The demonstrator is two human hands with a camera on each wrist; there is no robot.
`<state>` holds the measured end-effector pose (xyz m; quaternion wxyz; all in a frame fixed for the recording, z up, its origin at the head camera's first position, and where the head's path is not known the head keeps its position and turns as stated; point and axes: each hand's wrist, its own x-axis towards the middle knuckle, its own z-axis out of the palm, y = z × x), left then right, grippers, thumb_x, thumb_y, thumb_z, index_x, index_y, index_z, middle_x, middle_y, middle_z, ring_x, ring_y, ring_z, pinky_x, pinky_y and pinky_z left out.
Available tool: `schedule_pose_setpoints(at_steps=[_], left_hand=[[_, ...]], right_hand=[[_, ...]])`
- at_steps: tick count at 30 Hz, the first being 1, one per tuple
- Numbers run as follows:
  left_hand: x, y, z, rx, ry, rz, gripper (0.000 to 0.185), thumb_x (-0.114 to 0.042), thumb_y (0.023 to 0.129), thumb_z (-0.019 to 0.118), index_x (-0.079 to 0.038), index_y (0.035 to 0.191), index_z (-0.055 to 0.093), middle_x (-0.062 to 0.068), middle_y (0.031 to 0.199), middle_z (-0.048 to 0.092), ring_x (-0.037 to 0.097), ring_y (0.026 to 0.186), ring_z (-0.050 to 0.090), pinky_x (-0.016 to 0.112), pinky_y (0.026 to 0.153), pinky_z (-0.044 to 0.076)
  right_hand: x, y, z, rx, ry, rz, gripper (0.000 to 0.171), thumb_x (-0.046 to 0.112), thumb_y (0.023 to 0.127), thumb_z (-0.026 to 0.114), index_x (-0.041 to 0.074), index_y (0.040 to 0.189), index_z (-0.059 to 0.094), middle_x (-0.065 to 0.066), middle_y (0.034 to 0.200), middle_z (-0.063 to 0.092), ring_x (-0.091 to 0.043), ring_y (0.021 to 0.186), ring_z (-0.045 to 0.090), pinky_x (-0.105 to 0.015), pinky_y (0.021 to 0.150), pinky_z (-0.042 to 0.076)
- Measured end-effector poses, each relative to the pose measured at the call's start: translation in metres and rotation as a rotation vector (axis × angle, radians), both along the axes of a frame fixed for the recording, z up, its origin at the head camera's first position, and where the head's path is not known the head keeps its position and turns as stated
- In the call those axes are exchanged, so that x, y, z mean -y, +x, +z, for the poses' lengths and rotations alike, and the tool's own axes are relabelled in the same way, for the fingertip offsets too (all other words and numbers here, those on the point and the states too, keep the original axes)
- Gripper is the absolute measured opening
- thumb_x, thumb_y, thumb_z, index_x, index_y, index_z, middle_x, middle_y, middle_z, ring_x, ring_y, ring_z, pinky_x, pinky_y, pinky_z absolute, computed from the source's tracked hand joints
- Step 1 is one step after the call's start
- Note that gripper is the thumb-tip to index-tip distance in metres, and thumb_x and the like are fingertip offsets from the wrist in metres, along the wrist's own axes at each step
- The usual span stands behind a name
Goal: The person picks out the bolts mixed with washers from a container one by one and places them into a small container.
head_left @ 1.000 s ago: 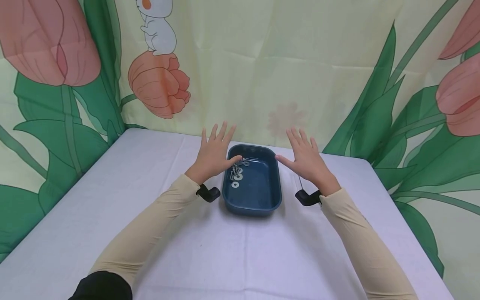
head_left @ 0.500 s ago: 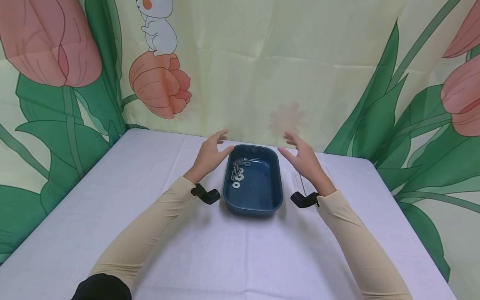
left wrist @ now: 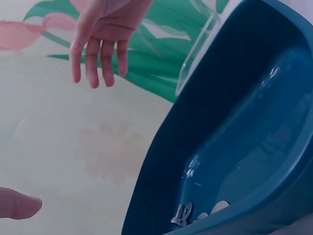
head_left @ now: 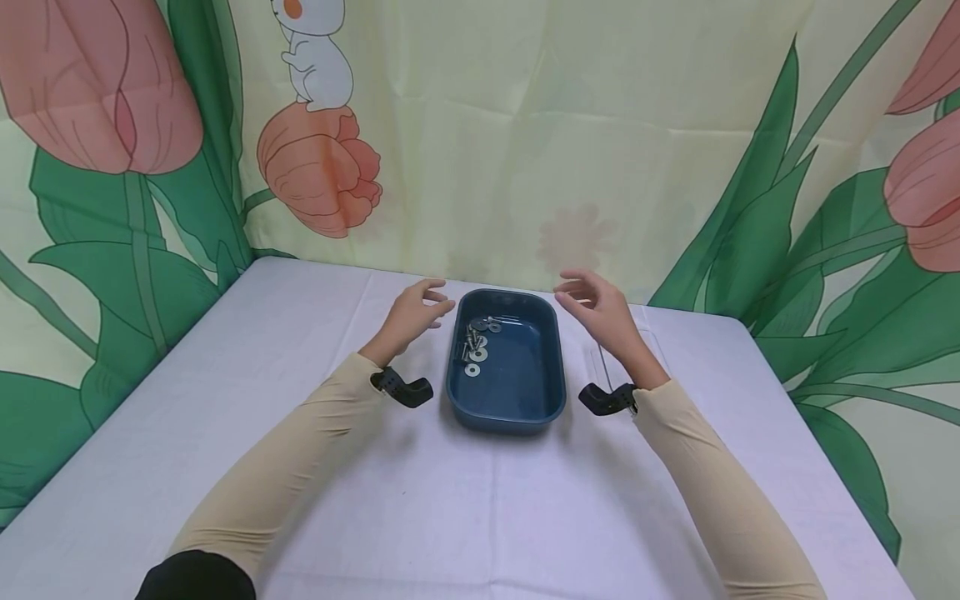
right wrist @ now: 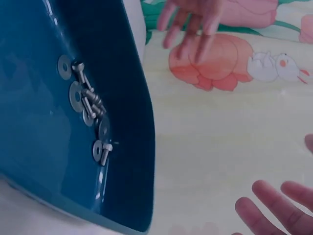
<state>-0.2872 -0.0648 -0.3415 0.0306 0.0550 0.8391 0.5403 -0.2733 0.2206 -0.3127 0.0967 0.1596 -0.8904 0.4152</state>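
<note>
The left hand [head_left: 408,318] and right hand [head_left: 600,310] hover on opposite sides of the blue tray [head_left: 517,396], forearms extended, fingers relaxed and slightly bent. Screws [right wrist: 91,94] and washers [right wrist: 73,103] lie inside, along the tray's left wall.

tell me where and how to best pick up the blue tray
Probably grip the blue tray by the rims of its two long walls, about midway along: left hand from the left, right hand from the right. It stands upright on the table with raised walls on both sides, and screws and washers lie toward its left, so a two-sided, level lift seems steadiest.
</note>
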Motion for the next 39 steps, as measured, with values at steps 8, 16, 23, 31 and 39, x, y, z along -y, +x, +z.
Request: schedule_pose_setpoints(at_steps=[8,16,23,31,39], left_hand=[[0.003,-0.003,-0.009,0.178,0.04,-0.042,0.052,-0.023,0.095,0.053,-0.004,0.141,0.036,0.02,0.133,0.05,0.034,0.114,0.058,0.038,0.088,0.055],[0.003,-0.005,-0.02,0.293,0.006,-0.078,0.05,-0.021,0.096,0.052,0.0,0.139,0.038,0.021,0.134,0.051,0.032,0.112,0.06,0.036,0.088,0.055],[0.001,-0.005,-0.028,0.294,-0.008,-0.109,0.048,-0.016,0.093,0.056,0.005,0.134,0.043,0.024,0.129,0.054,0.032,0.108,0.062,0.036,0.087,0.056],[-0.002,-0.003,-0.032,0.288,-0.024,-0.119,0.046,-0.012,0.09,0.061,0.005,0.131,0.047,0.024,0.12,0.059,0.029,0.101,0.066,0.035,0.084,0.057],[-0.005,0.0,-0.034,0.273,-0.029,-0.121,0.049,-0.009,0.086,0.067,0.004,0.13,0.048,0.02,0.113,0.059,0.023,0.094,0.065,0.031,0.081,0.058]], right_hand=[[0.004,-0.004,-0.002,0.043,0.014,0.029,0.032,0.023,0.09,0.063,0.005,0.117,0.061,-0.017,0.111,0.066,-0.029,0.102,0.062,-0.046,0.09,0.052],[0.012,-0.011,-0.005,0.119,0.09,0.101,0.031,0.018,0.088,0.066,0.003,0.115,0.063,-0.015,0.111,0.067,-0.027,0.102,0.063,-0.044,0.09,0.053],[0.022,-0.024,-0.005,0.121,0.14,0.165,0.026,0.014,0.086,0.068,0.004,0.11,0.066,-0.014,0.107,0.068,-0.025,0.098,0.064,-0.043,0.09,0.053],[0.036,-0.039,-0.008,0.117,0.157,0.22,0.029,0.013,0.085,0.069,0.002,0.112,0.065,-0.015,0.11,0.067,-0.028,0.101,0.064,-0.042,0.092,0.053],[0.051,-0.051,-0.019,0.168,0.096,0.282,0.03,0.009,0.084,0.069,-0.001,0.112,0.064,-0.017,0.11,0.067,-0.029,0.102,0.066,-0.04,0.093,0.052]])
